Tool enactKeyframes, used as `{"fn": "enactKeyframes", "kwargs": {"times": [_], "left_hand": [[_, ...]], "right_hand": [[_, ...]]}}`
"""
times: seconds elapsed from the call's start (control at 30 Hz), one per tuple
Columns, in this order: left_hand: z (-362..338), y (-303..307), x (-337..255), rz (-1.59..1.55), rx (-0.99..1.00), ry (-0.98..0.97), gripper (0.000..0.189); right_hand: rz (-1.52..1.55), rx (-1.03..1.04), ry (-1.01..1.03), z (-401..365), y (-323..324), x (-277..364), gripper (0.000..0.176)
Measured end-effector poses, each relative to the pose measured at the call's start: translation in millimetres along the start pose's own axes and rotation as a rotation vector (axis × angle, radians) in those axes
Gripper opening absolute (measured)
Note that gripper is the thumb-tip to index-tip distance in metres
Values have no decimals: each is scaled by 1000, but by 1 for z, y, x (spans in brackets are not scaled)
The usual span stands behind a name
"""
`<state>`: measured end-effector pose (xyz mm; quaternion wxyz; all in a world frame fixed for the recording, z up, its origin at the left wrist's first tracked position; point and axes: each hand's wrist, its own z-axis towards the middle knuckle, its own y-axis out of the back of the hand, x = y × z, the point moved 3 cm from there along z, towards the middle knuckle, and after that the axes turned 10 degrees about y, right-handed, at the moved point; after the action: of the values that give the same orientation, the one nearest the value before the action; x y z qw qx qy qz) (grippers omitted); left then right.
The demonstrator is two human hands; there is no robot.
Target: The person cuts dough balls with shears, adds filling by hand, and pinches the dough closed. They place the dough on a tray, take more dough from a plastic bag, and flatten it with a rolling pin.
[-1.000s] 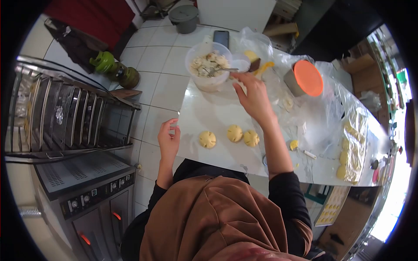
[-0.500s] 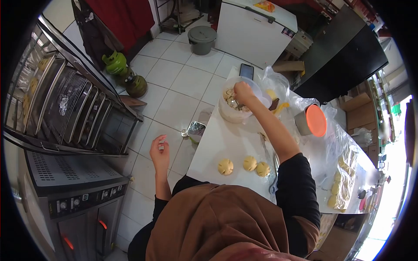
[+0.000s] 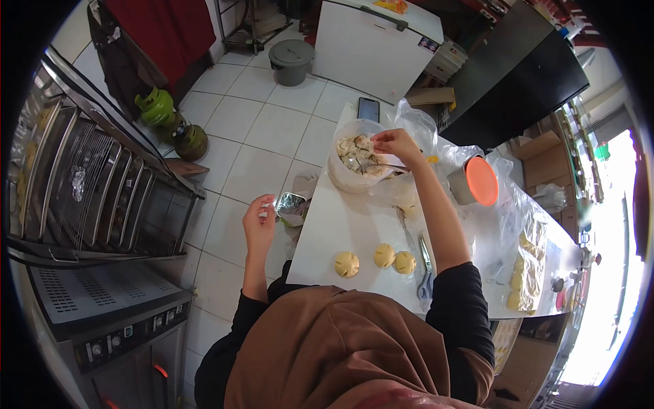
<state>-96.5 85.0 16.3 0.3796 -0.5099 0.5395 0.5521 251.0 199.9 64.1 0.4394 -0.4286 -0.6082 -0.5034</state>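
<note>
My right hand (image 3: 396, 145) is over the right rim of a white plastic tub (image 3: 346, 179), its fingertips pinched together; what they hold, if anything, is too small to make out. Inside the tub is a pale, lumpy filling (image 3: 354, 153), with a metal utensil (image 3: 387, 165) leaning out on the right, its lower end buried. My left hand (image 3: 259, 221) hovers left of the table edge, fingers loosely curved and apart, close to a foil tray (image 3: 291, 204). Three round, scored dough pieces lie on the table: one at left (image 3: 346, 264), a middle one (image 3: 384, 255) and a right one (image 3: 405, 262).
Blue-handled scissors (image 3: 426, 273) lie right of the dough. A phone (image 3: 368, 109) rests at the table's far end. An orange-lidded container (image 3: 481, 182) stands among plastic bags. Left are an oven (image 3: 109, 307) and a tray rack (image 3: 102, 184); a lidded grey bin (image 3: 291, 63) stands on the floor.
My right hand has moved from inside the tub to its right rim, uncovering the filling and utensil. My left hand has shifted slightly up and right. The whole view has shifted a little left.
</note>
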Motion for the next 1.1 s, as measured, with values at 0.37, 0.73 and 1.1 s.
{"fn": "enactKeyframes", "kwargs": {"times": [0.37, 0.73, 1.1], "left_hand": [[-14, -39, -15, -181, 326, 25, 17], [-71, -79, 7, -55, 619, 57, 21], [-105, -95, 18, 375, 644, -314, 27]], "right_hand": [[753, -9, -34, -49, -4, 29, 17], [687, 164, -287, -211, -106, -51, 14], [-44, -344, -129, -245, -152, -74, 12]]}}
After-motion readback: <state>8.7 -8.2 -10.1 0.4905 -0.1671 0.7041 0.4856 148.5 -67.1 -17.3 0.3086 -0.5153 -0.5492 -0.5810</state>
